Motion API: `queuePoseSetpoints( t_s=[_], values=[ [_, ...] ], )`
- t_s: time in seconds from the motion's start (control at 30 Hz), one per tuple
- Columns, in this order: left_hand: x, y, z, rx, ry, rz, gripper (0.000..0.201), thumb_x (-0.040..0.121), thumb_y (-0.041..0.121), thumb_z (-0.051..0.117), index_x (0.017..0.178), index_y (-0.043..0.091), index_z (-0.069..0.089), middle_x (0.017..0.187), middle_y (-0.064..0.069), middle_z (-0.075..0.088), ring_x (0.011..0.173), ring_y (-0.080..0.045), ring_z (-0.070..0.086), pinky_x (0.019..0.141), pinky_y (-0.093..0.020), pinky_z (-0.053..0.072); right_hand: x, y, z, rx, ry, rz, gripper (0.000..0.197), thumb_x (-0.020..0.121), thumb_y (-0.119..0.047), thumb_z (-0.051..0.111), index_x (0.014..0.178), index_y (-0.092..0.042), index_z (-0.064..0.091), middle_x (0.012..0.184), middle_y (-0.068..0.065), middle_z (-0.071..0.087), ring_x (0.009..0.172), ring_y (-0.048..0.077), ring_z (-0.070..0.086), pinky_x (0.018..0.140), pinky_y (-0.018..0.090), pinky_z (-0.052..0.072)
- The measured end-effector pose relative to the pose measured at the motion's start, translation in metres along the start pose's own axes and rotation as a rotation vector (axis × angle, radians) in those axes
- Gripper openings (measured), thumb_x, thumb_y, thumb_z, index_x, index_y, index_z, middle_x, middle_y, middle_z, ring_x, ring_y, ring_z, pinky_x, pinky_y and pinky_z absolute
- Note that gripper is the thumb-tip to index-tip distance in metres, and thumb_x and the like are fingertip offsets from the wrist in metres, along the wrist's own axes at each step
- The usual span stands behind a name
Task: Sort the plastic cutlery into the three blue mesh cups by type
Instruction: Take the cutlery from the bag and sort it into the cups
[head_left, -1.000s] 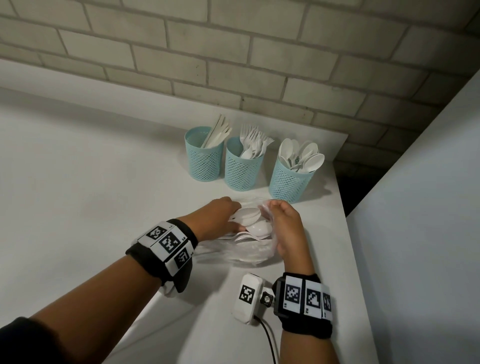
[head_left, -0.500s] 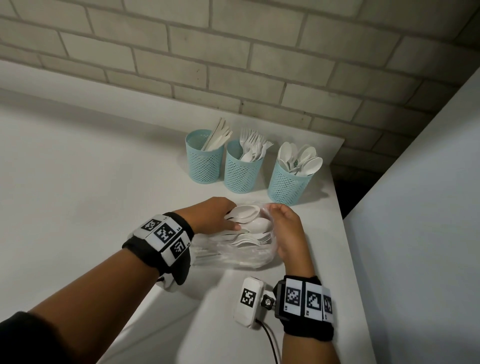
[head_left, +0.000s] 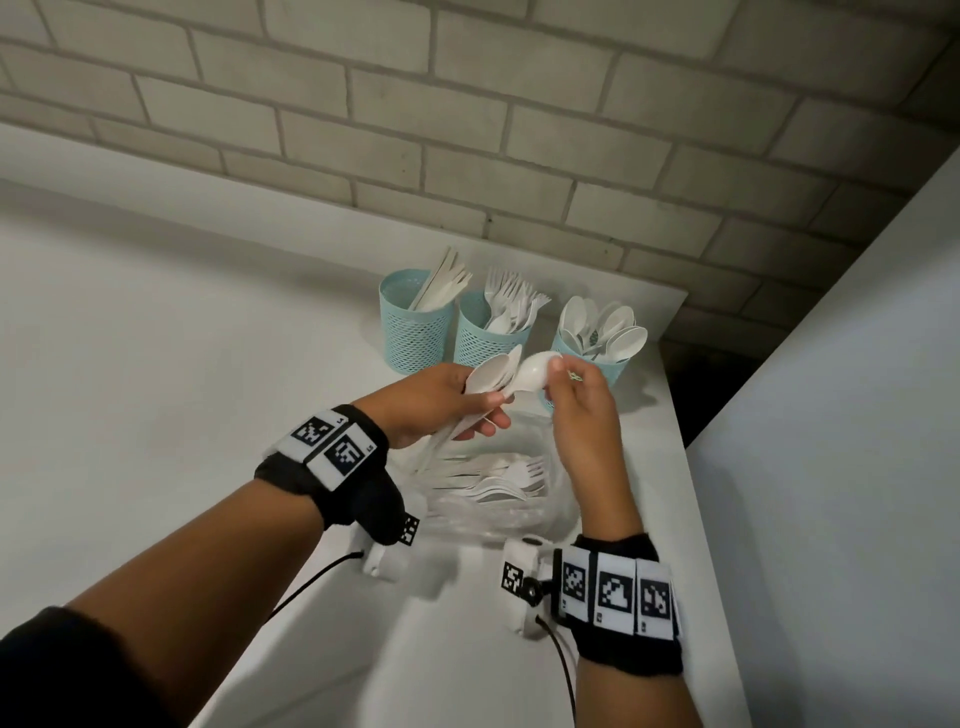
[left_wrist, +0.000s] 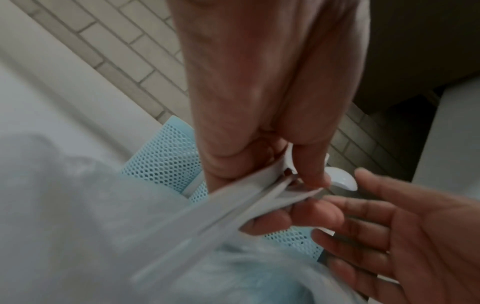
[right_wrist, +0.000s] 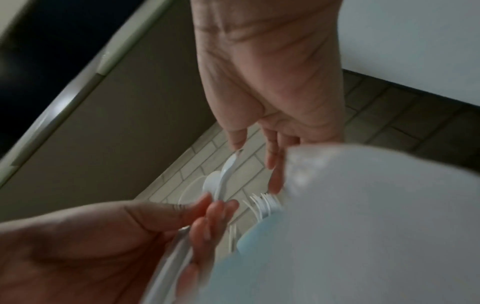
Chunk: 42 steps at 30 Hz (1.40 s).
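Observation:
Three blue mesh cups stand in a row at the back: knives (head_left: 415, 332), forks (head_left: 485, 345) and spoons (head_left: 602, 364). My left hand (head_left: 467, 405) is raised in front of them and grips a bunch of white plastic spoons (head_left: 488, 376) by the handles (left_wrist: 233, 205). My right hand (head_left: 566, 384) is beside it, the thumb tip touching the bowl of the foremost spoon (right_wrist: 226, 174). Its other fingers (right_wrist: 271, 160) lie fairly straight and apart from the spoon. A clear plastic bag (head_left: 493, 514) with white forks (head_left: 509, 480) lies on the white table below both hands.
A brick wall rises behind the cups. The table edge (head_left: 691, 519) runs close to the right of the bag and the spoon cup, with a dark gap and a white panel (head_left: 831, 415) beyond it. Bare table surface (head_left: 156, 364) stretches to the left.
Both hands have risen from the bag on the table. The left hand has lifted a bunch of spoons out, toward the cups. Forks now show in the bag.

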<state>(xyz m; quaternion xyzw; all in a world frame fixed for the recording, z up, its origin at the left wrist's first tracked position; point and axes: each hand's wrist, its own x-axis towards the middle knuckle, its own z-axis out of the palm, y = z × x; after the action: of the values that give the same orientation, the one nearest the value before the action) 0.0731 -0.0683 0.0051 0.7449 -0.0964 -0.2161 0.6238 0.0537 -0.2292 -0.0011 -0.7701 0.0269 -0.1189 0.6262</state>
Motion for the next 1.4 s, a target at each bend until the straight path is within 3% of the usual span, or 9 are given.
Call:
queuePoseSetpoints(
  t_s=[0.17, 0.43, 0.57, 0.67, 0.87, 1.03, 1.2, 1.3, 1.4],
  values=[
    [0.002, 0.004, -0.001, -0.077, -0.020, -0.055, 0.019, 0.094, 0.027, 0.053, 0.097, 0.014, 0.066, 0.081, 0.003, 0.070, 0.066, -0.004, 0.062, 0.062, -0.017, 0.049, 0.012, -0.014, 0.017, -0.020, -0.118, 0.009, 0.059, 0.089, -0.039, 0.058, 0.139, -0.024, 0.031, 0.123, 0.003, 0.055, 0.106, 0.021, 0.060, 0.096, 0.042, 0.049],
    [-0.001, 0.002, -0.007, -0.308, -0.043, -0.122, 0.026, 0.095, 0.026, 0.048, 0.110, 0.009, 0.061, 0.090, -0.002, 0.072, 0.072, -0.008, 0.069, 0.067, -0.022, 0.054, 0.021, -0.016, 0.017, 0.001, -0.224, -0.008, 0.020, 0.095, -0.017, 0.050, 0.114, -0.021, 0.049, 0.095, -0.007, 0.058, 0.080, 0.008, 0.060, 0.080, 0.029, 0.053],
    [-0.004, 0.004, -0.009, -0.445, -0.154, -0.166, 0.026, 0.097, 0.023, 0.042, 0.104, 0.010, 0.063, 0.092, -0.002, 0.074, 0.077, -0.012, 0.071, 0.067, -0.027, 0.057, 0.024, -0.019, 0.022, 0.336, -0.302, 0.193, 0.018, 0.100, -0.013, 0.038, 0.090, -0.020, 0.051, 0.090, 0.004, 0.060, 0.079, 0.017, 0.057, 0.075, 0.033, 0.047],
    [-0.006, 0.007, -0.011, -0.461, -0.193, -0.181, 0.029, 0.099, 0.025, 0.039, 0.105, 0.009, 0.062, 0.093, -0.003, 0.074, 0.077, -0.012, 0.071, 0.067, -0.028, 0.057, 0.025, -0.024, 0.029, 0.573, -0.284, 0.281, 0.013, 0.097, -0.021, 0.045, 0.088, -0.015, 0.052, 0.085, 0.007, 0.063, 0.077, 0.021, 0.062, 0.076, 0.039, 0.052],
    [-0.002, 0.005, -0.012, -0.481, -0.117, -0.138, 0.033, 0.098, 0.032, 0.040, 0.101, 0.006, 0.059, 0.075, -0.003, 0.068, 0.057, -0.010, 0.060, 0.051, -0.020, 0.048, 0.026, -0.026, 0.048, 0.331, -0.155, 0.245, 0.001, 0.095, -0.018, 0.050, 0.096, -0.017, 0.049, 0.083, 0.006, 0.061, 0.063, 0.016, 0.058, 0.050, 0.025, 0.048],
    [0.001, 0.009, -0.012, -0.393, -0.085, -0.119, 0.045, 0.088, 0.053, 0.043, 0.101, 0.011, 0.047, 0.058, 0.005, 0.036, 0.043, -0.003, 0.030, 0.038, -0.010, 0.026, 0.022, -0.034, 0.053, 0.255, -0.220, 0.174, 0.011, 0.095, -0.028, 0.050, 0.100, -0.020, 0.055, 0.097, 0.008, 0.062, 0.082, 0.017, 0.059, 0.065, 0.023, 0.046],
    [0.000, 0.015, -0.012, -0.266, -0.262, -0.053, 0.007, 0.091, 0.012, 0.055, 0.095, 0.016, 0.050, 0.054, 0.009, 0.041, 0.042, 0.001, 0.031, 0.040, -0.009, 0.023, 0.023, -0.040, 0.043, 0.350, -0.372, 0.183, 0.022, 0.086, -0.009, 0.062, 0.104, -0.019, 0.056, 0.092, 0.013, 0.064, 0.085, 0.021, 0.064, 0.080, 0.034, 0.053],
    [0.005, 0.017, -0.009, -0.226, -0.254, -0.054, 0.012, 0.089, 0.009, 0.059, 0.096, 0.016, 0.052, 0.062, 0.005, 0.044, 0.044, 0.000, 0.037, 0.042, -0.010, 0.028, 0.026, -0.041, 0.039, 0.362, -0.266, 0.157, 0.017, 0.086, -0.001, 0.060, 0.092, -0.015, 0.054, 0.081, 0.010, 0.063, 0.071, 0.019, 0.067, 0.065, 0.031, 0.056],
    [0.005, 0.015, -0.008, -0.183, -0.208, -0.126, 0.017, 0.092, 0.029, 0.055, 0.095, 0.012, 0.056, 0.060, 0.006, 0.046, 0.046, -0.002, 0.042, 0.045, -0.012, 0.034, 0.036, -0.039, 0.026, 0.497, -0.026, 0.174, 0.015, 0.089, 0.003, 0.055, 0.089, -0.011, 0.049, 0.076, 0.009, 0.061, 0.064, 0.018, 0.069, 0.058, 0.031, 0.057]
  ],
)
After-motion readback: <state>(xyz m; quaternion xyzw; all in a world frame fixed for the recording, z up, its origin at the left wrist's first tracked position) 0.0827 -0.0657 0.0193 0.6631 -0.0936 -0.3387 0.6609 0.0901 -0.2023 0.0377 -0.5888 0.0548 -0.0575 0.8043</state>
